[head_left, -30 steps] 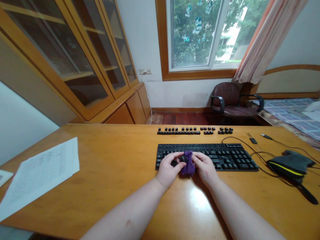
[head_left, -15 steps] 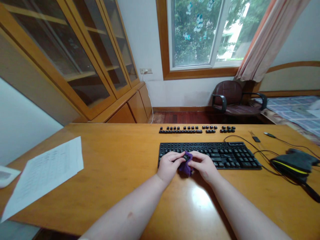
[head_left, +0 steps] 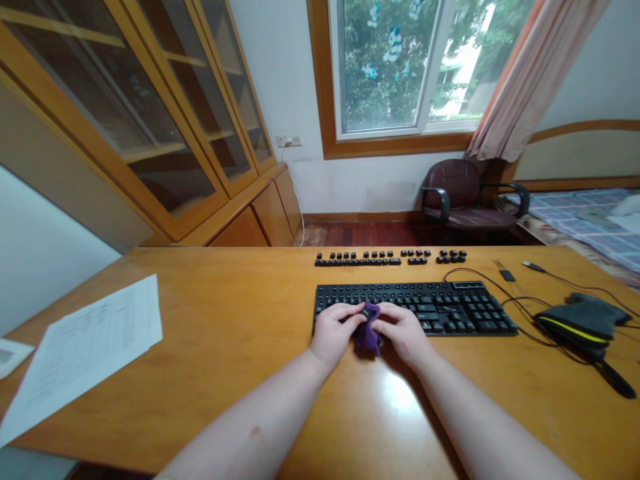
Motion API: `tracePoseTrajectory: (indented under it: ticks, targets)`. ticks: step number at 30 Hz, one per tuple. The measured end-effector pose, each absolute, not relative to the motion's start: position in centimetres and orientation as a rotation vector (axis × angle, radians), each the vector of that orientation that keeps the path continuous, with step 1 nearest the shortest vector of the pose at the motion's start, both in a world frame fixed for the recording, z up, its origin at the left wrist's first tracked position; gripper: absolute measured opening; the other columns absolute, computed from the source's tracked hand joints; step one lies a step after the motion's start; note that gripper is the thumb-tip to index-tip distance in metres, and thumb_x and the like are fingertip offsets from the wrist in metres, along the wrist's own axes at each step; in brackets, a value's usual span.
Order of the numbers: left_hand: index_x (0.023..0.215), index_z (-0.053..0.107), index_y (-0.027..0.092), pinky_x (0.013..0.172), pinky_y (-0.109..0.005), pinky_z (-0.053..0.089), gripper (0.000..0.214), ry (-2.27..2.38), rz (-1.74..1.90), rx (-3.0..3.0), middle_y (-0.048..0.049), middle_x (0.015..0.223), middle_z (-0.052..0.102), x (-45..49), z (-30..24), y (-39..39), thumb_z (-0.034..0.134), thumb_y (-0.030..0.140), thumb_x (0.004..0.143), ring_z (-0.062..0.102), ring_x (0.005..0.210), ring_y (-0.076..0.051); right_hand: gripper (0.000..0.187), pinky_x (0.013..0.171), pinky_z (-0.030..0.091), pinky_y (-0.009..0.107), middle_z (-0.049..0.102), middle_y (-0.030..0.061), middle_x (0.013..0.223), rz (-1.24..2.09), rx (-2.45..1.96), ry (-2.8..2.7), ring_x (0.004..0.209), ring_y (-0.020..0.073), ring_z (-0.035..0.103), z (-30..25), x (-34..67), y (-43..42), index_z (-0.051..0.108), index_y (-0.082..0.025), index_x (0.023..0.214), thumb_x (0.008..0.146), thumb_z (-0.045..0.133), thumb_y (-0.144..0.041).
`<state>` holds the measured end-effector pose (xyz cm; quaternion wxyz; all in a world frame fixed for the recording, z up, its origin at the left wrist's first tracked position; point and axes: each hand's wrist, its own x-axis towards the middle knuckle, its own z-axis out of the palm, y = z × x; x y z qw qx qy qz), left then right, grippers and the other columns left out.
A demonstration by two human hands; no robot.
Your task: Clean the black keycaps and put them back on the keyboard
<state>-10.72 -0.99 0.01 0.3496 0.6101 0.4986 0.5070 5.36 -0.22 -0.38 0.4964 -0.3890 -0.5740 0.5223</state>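
Between my two hands, just above the front edge of a black keyboard, is a small black keycap. My left hand pinches the keycap between thumb and fingers. A purple cloth is bunched around the keycap's right side, and my right hand grips it with closed fingers. The loose part of the cloth hangs down toward the desk. Removed keycaps stand in two rows behind the keyboard, in several groups.
Printed sheets of paper lie on the desk's left side, beside a white object. On the right are a keycap puller, a USB cable and a dark grey brush-like thing with a yellow stripe. An armchair stands beyond the desk.
The view has shifted slightly. Both hands stay in nearly the same place over the keyboard, while the purple cloth has changed its folds around the keycap.
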Motion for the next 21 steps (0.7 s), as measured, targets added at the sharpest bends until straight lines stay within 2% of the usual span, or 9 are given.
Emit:
tracePoseTrajectory:
  ticks: [2, 5, 8, 14, 21]
  targets:
    - [0.086, 0.072, 0.023, 0.078, -0.030, 0.051, 0.019, 1.304, 1.314, 1.586, -0.0034, 0.082, 0.070, -10.72, 0.03, -1.08, 0.066, 0.018, 0.069, 0.063, 0.076, -0.015, 0.015, 0.071, 0.047, 0.031, 0.066, 0.0025, 0.077, 1.271, -0.940, -1.399, 0.074, 0.0174, 0.060, -0.30, 5.23, -0.35, 0.073, -0.024, 0.077, 0.062, 0.073, -0.028]
    - [0.086, 0.072, 0.023, 0.079, -0.032, 0.051, 0.019, 1.314, 1.306, 1.612, -0.0034, 0.084, 0.070, -10.75, 0.02, -1.17, 0.066, 0.017, 0.069, 0.063, 0.077, -0.016, 0.010, 0.065, 0.047, 0.030, 0.064, 0.0023, 0.071, 1.242, -0.962, -1.374, 0.068, 0.0168, 0.058, -0.43, 5.29, -0.29, 0.072, -0.023, 0.068, 0.062, 0.073, -0.030]
    - [0.085, 0.072, 0.024, 0.080, -0.033, 0.051, 0.018, 1.315, 1.299, 1.631, -0.0035, 0.084, 0.070, -10.73, -0.03, -1.16, 0.066, 0.018, 0.069, 0.064, 0.078, -0.016, 0.015, 0.060, 0.047, 0.030, 0.061, 0.0026, 0.066, 1.220, -0.982, -1.339, 0.062, 0.0160, 0.056, -0.44, 5.42, -0.16, 0.069, -0.020, 0.059, 0.063, 0.071, -0.035]
    - [0.083, 0.072, 0.022, 0.078, -0.032, 0.051, 0.016, 1.340, 1.333, 1.611, -0.0037, 0.082, 0.071, -10.59, 0.06, -1.25, 0.067, 0.018, 0.068, 0.064, 0.076, -0.016, 0.016, 0.069, 0.045, 0.030, 0.063, 0.0029, 0.073, 1.349, -0.944, -1.338, 0.070, 0.0166, 0.057, 0.01, 5.30, -0.26, 0.070, -0.018, 0.071, 0.064, 0.071, -0.033]
    - [0.082, 0.072, 0.021, 0.079, -0.031, 0.050, 0.016, 1.345, 1.281, 1.606, -0.0036, 0.082, 0.070, -10.54, 0.07, -1.37, 0.067, 0.018, 0.067, 0.063, 0.077, -0.016, 0.018, 0.060, 0.043, 0.026, 0.060, 0.0006, 0.063, 1.417, -0.958, -1.259, 0.061, 0.0134, 0.053, -0.77, 5.77, 0.16, 0.066, -0.016, 0.062, 0.063, 0.072, -0.033]
